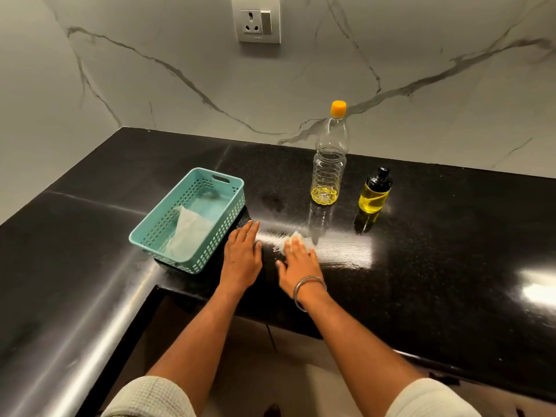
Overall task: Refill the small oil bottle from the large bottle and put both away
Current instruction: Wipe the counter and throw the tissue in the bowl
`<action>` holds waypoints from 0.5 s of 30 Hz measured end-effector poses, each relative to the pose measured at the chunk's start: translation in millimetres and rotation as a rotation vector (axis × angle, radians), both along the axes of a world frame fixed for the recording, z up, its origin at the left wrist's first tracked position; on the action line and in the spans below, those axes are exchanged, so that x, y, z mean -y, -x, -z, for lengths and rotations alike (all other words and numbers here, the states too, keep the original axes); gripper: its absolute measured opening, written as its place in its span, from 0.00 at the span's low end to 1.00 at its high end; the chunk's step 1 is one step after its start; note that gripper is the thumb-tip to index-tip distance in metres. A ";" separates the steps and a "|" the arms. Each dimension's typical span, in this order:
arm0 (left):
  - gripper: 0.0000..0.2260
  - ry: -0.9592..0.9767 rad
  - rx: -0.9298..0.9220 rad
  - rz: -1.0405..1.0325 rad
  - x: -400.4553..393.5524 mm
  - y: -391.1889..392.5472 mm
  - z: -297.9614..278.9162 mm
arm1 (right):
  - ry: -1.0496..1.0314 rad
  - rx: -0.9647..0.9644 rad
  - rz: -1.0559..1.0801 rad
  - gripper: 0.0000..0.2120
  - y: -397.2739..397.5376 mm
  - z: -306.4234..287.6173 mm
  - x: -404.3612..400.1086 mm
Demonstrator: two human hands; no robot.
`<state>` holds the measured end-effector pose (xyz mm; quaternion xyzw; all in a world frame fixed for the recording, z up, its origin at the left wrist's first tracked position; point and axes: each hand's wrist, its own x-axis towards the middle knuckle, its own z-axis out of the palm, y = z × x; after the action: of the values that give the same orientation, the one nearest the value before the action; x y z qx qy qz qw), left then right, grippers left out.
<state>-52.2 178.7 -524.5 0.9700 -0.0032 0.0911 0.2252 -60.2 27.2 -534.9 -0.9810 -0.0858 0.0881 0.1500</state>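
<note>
Left hand (242,254) lies flat, fingers straight; right hand (299,266) presses down, fingers extended.

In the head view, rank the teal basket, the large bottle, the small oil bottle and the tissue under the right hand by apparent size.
1. teal basket, though it lies nearer the camera
2. large bottle
3. small oil bottle
4. tissue, mostly hidden under the right hand, so its rank is unsure
</note>
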 end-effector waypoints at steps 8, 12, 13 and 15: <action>0.21 0.001 0.012 0.044 -1.4 -3.7 -0.8 | 0.051 0.016 -0.296 0.32 34.7 -1.2 -46.0; 0.21 -0.002 0.015 0.038 8.0 -3.4 -1.0 | 0.092 0.024 -0.296 0.32 42.2 1.2 -21.4; 0.21 -0.007 0.020 0.033 12.5 -2.9 -1.1 | 0.096 0.017 -0.271 0.32 42.5 1.6 -12.0; 0.21 -0.017 0.025 0.040 25.0 0.2 -0.1 | 0.090 0.001 -0.209 0.32 44.0 1.5 11.5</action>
<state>-52.4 153.7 -524.4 0.9705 -0.0260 0.0988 0.2185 -104.2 15.7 -536.4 -0.9725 -0.1838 0.1063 0.0960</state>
